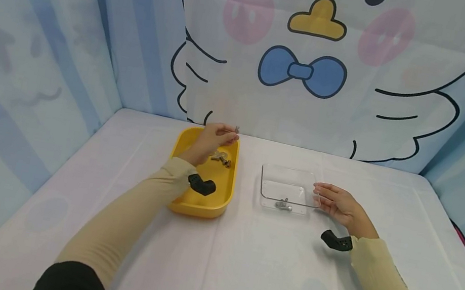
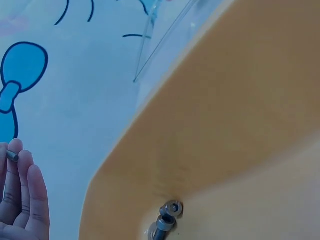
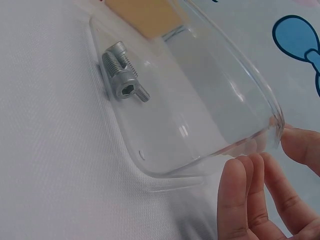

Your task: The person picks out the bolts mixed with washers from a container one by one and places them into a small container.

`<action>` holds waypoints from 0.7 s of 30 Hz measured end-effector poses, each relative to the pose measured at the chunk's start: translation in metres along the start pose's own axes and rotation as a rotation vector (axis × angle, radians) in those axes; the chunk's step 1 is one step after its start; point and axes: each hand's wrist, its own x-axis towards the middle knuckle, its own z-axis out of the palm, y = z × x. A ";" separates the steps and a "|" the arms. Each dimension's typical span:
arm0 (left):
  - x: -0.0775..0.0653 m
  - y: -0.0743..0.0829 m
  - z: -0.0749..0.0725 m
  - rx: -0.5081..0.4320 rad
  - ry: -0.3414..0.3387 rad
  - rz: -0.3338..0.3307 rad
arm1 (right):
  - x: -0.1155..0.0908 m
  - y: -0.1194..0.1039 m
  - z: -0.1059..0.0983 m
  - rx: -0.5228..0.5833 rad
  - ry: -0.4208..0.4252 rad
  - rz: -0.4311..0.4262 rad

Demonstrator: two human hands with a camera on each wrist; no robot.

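Bolt (image 1: 237, 129) pinched in fingertips of my left hand (image 1: 214, 138), held up by the far right corner of the yellow tray (image 1: 198, 209). More bolts (image 1: 222, 158) lying in that tray, right of middle. My right hand (image 1: 342, 208) is loosely spread, fingers nearly straight against right end of clear box (image 1: 282, 190); loose screws (image 3: 125, 82) along its near side

The left wrist view crops my left grip (image 2: 25, 200), which partly covers a metal piece (image 2: 12, 156) too small to identify. In the head view, my left sleeve (image 1: 123, 219) hides part of the yellow tray (image 1: 224, 179). The right wrist view's edge crops my right grip (image 3: 280, 195).
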 end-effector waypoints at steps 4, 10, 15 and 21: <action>-0.002 0.001 0.006 -0.021 -0.025 -0.007 | 0.000 0.000 0.000 0.000 0.005 0.005; -0.001 0.001 0.014 0.007 -0.038 -0.043 | 0.000 0.000 0.000 0.006 0.001 0.003; 0.000 0.003 0.024 0.056 -0.044 -0.074 | 0.000 0.000 0.000 0.013 -0.010 0.000; -0.001 0.008 0.037 0.076 -0.073 -0.096 | 0.000 -0.001 0.000 -0.013 0.000 0.003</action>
